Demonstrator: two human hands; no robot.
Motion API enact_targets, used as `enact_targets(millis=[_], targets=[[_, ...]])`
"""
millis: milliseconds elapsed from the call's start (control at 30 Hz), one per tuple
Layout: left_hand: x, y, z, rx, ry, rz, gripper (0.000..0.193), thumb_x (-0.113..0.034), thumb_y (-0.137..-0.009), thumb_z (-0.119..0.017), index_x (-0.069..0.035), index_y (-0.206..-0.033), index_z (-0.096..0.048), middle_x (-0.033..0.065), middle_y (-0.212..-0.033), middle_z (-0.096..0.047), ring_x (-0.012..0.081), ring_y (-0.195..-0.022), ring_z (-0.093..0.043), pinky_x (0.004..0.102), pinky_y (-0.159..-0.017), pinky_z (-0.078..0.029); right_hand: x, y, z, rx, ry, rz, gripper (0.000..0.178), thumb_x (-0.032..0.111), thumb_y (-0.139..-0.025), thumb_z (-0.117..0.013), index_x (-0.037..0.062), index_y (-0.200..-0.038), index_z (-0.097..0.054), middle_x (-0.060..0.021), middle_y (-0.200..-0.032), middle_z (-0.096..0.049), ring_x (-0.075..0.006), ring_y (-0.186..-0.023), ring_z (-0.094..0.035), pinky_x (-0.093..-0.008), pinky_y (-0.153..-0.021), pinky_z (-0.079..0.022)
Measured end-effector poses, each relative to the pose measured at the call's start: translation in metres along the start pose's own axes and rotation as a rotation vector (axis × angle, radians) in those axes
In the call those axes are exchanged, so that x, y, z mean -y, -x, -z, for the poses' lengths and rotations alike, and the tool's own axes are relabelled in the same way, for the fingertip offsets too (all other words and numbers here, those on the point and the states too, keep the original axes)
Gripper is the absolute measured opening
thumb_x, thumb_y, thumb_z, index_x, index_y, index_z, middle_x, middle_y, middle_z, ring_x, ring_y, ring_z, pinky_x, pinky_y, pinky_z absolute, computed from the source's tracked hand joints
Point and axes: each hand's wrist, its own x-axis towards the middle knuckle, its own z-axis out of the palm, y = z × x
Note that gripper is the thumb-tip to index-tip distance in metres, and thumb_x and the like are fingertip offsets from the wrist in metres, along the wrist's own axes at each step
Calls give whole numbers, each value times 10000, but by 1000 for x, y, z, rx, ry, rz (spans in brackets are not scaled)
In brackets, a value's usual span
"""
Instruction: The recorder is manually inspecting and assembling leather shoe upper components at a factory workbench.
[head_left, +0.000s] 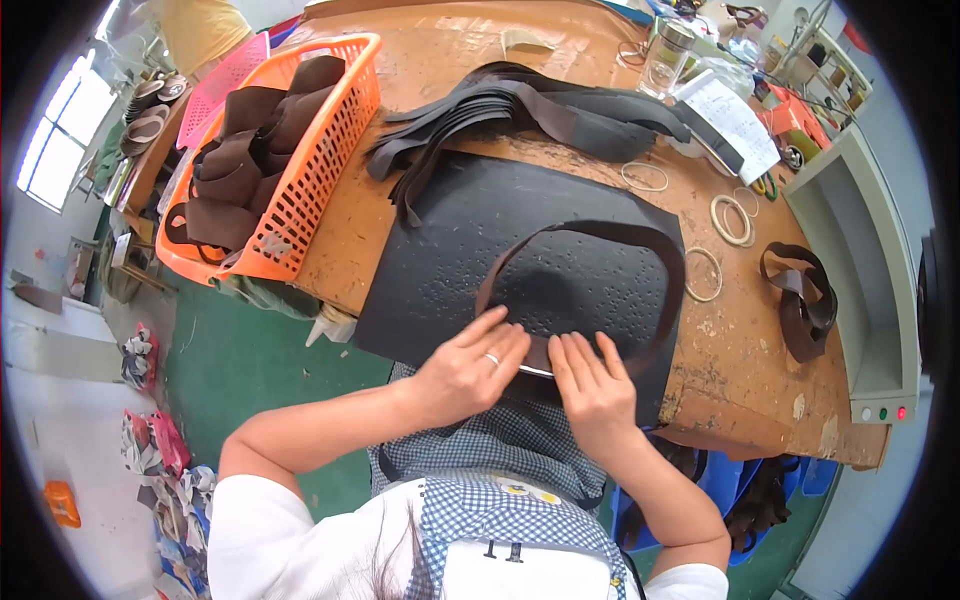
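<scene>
A dark brown strip (655, 240) forms a wide loop standing on edge over a black board (430, 260). Its near side runs between my two hands at the board's front edge. My left hand (468, 368) has its fingers bent over the strip on the left, a ring on one finger. Close beside it, my right hand (594, 388) presses its fingers on the strip from the right. Both thumbs are hidden, and the fingers look closed on the strip. A thin white edge (537, 371) shows below the strip between the hands.
An orange basket (325, 165) of rolled brown strips stands left. A pile of dark strips (540, 110) lies behind the board. Rings (733, 220), another coiled strip (803, 300), a glass (665, 62), papers (735, 125) and a grey open-fronted machine (855, 215) are on the right.
</scene>
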Motion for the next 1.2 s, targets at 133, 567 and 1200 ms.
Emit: enact_targets(millis=[133, 567, 1200], targets=[[2, 14, 1, 105, -142, -78, 382, -82, -766, -616, 77, -1110, -670, 182, -1127, -691, 277, -1105, -669, 449, -1084, -460, 0, 8, 6, 21, 99, 28, 459, 90, -793, -583, -82, -1217, -621, -225, -1228, -649, -349, -1238, -595, -509, -1089, -409], [5, 22, 6, 87, -131, -174, 183, -114, -807, -632, -43, -968, -686, 84, -1013, -731, 207, -1083, -675, 413, -1157, -362, 4, -5, -3, -80, -257, 88, 346, 56, -666, -677, -48, -995, -703, -110, -1027, -675, -254, -913, -650, -319, -783, -573], [12, 3, 11, 170, -107, -49, 203, -126, -771, -628, -53, -954, -673, 69, -1035, -687, 195, -1041, -656, 401, -1145, -358, -11, -16, -15, -41, -940, -519, 51, -7, -932, -615, -24, -970, -585, -113, -917, -582, -172, -746, -600, -298, -689, -492]])
